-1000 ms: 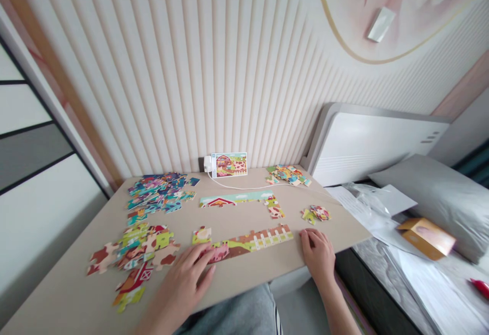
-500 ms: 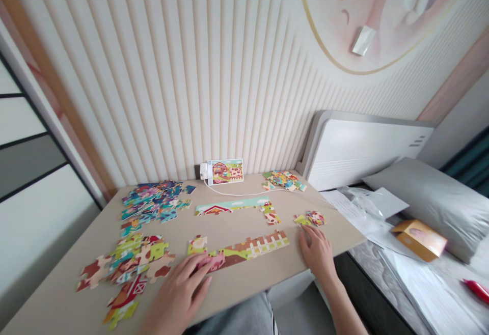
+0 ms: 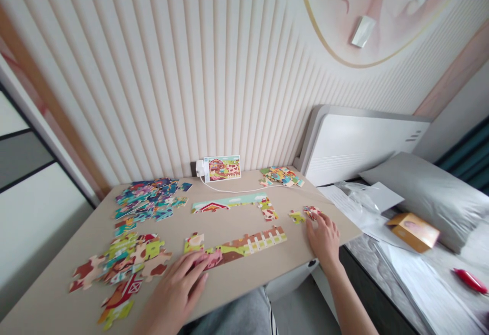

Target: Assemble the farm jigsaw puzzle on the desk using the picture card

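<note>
My left hand [image 3: 178,286] lies with its fingers stretched out over the left end of a joined bottom strip of jigsaw pieces [image 3: 237,249], which shows a pink pig, brown soil and a white fence. A yellow-green piece [image 3: 194,243] sits just above that end. At the right, my right hand [image 3: 324,235] is open, its fingertips at a small pile of colourful jigsaw pieces [image 3: 311,211], partly covering it. Beside the pile is a green piece [image 3: 296,216]. A top strip with sky and a red roof [image 3: 214,206] joins a short right-hand section with a cow pattern [image 3: 269,211].
Loose farm pieces [image 3: 132,258] lie at the left, with a blue-purple pile [image 3: 151,195] behind them. Another pile [image 3: 281,176] is at the back right. A picture card [image 3: 222,168] leans on the wall by a charger [image 3: 199,168] and its cable. A bed stands at the right.
My right hand has moved from beside the green piece to the small pile at its right. My left hand stays on the bottom strip. The view has shifted slightly.
</note>
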`<state>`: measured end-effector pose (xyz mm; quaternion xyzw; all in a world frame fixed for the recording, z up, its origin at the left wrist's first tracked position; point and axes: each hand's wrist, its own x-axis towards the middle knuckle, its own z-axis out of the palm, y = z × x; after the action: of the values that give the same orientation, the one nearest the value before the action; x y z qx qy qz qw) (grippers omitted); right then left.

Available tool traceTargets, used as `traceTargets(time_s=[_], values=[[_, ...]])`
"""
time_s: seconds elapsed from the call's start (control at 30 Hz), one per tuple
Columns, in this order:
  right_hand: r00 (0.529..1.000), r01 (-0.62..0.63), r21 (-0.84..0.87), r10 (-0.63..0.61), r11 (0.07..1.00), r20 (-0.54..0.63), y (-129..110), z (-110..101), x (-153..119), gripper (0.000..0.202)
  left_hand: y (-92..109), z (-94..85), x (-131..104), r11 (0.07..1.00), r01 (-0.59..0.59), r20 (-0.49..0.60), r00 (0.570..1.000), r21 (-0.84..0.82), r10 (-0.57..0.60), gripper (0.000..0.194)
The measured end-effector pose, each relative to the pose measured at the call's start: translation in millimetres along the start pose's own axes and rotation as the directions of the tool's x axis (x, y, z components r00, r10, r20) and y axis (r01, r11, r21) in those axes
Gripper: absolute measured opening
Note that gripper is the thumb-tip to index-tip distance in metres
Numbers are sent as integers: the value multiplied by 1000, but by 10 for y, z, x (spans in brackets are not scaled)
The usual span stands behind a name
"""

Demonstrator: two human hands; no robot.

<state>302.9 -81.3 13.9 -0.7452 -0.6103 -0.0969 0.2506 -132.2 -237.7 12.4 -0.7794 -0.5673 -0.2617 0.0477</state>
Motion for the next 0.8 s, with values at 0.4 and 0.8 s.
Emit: traceTargets(time_s=[0.4,0.8], values=[[985,-128,49,121,991,124,234,81,342,55,-24,27,-10,1000,-18,-9,1000,2,18,38],[984,-40,84,25,996,174,247,120,300,68,-47,17,-21,999,-34,17,999,36,33,37]])
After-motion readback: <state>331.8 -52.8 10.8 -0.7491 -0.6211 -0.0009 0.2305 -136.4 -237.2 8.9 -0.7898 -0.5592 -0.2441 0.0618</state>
